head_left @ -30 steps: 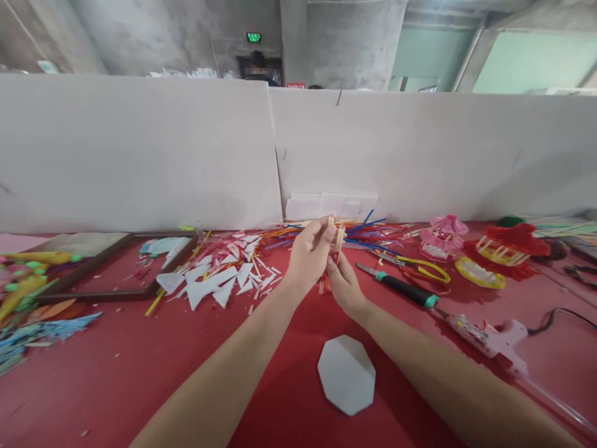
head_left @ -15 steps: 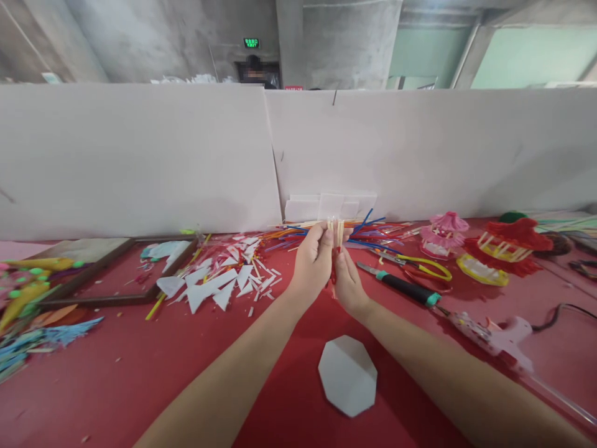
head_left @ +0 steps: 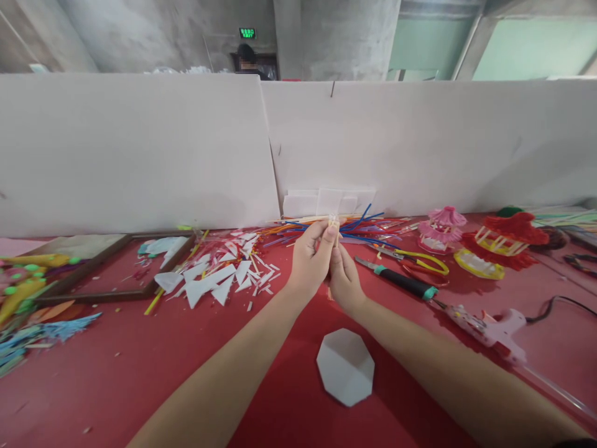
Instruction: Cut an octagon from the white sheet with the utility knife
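My left hand and my right hand meet above the red table, fingers pinched around a small bundle of short cream-coloured sticks. Only the upper ends show between my fingertips; the rest is hidden by the hands. A white eight-sided board lies flat between my forearms. Just behind the hands are loose blue pipe cleaners, among orange and purple ones. To the right of my right hand rests a knife-like tool with a black and green handle.
White foam scraps and a brown frame lie left. Yellow-handled pliers, a pink glue gun, a pink pavilion model and a red-yellow one stand right. A white partition borders the back; a person is beyond.
The cream sticks, earlier seen as two bunches slightly apart, are now pressed together in one narrow bundle. My hands have drawn closer. The view has tilted slightly down.
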The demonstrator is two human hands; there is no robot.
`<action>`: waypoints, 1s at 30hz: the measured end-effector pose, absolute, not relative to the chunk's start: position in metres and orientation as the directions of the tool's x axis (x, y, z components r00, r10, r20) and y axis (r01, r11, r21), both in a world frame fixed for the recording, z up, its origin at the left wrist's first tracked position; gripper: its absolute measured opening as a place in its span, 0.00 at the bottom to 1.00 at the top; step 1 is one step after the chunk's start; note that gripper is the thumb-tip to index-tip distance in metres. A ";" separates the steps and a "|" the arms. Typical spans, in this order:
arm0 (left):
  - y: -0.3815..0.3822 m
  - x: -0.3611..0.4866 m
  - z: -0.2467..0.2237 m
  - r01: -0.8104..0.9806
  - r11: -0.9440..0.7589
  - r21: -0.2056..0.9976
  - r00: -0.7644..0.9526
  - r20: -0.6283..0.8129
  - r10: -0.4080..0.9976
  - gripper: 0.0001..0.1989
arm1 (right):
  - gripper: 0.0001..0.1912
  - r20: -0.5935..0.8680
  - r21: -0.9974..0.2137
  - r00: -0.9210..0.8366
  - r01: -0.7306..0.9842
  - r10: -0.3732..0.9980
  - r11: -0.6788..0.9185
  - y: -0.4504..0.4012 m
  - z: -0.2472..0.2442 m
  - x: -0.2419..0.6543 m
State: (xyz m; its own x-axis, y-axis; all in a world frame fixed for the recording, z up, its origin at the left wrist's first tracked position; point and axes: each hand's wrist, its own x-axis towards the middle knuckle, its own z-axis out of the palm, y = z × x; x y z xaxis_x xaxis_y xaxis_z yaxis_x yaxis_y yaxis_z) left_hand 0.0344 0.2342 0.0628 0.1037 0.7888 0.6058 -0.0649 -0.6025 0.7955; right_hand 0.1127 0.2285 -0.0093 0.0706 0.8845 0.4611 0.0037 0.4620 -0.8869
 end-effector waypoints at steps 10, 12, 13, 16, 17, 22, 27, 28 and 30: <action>0.224 0.042 0.052 -0.080 -0.568 0.819 0.120 0.573 0.810 0.16 | 0.20 0.511 -0.857 0.103 0.142 0.853 0.496 0.227 -0.018 0.121; 0.224 0.041 0.052 -0.075 -0.571 0.818 0.118 0.576 0.809 0.16 | 0.17 0.506 -0.858 0.099 0.162 0.857 0.488 0.228 -0.018 0.123; 0.225 0.041 0.051 -0.073 -0.573 0.817 0.117 0.577 0.808 0.17 | 0.17 0.504 -0.858 0.097 0.172 0.858 0.484 0.228 -0.018 0.123; 0.225 0.041 0.049 -0.066 -0.581 0.811 0.115 0.584 0.803 0.18 | 0.17 0.495 -0.858 0.075 0.198 0.866 0.473 0.228 -0.020 0.125; 0.225 0.041 0.048 -0.064 -0.583 0.810 0.116 0.586 0.802 0.18 | 0.17 0.489 -0.859 0.061 0.206 0.870 0.468 0.228 -0.021 0.126; 0.225 0.043 0.036 -0.051 -0.570 0.820 0.132 0.572 0.810 0.16 | 0.17 0.455 -0.859 -0.019 0.253 0.890 0.445 0.229 -0.029 0.133; 0.229 0.043 0.020 -0.041 -0.543 0.838 0.147 0.543 0.827 0.16 | 0.17 0.438 -0.843 -0.066 0.316 0.896 0.435 0.234 -0.036 0.139; 0.229 0.043 0.017 -0.040 -0.541 0.840 0.146 0.541 0.828 0.16 | 0.18 0.438 -0.838 -0.075 0.326 0.896 0.437 0.233 -0.037 0.140; 0.230 0.041 0.010 -0.037 -0.539 0.841 0.142 0.539 0.830 0.16 | 0.18 0.441 -0.827 -0.097 0.342 0.892 0.446 0.232 -0.039 0.141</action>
State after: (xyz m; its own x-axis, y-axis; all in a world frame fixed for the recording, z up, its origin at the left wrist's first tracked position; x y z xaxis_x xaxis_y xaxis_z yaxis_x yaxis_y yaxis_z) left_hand 0.0406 0.2296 0.0098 0.1421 0.8304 0.5387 -0.0371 -0.5394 0.8412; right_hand 0.1405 0.2321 -0.0387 -0.0975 0.8922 0.4410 0.3422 0.4462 -0.8270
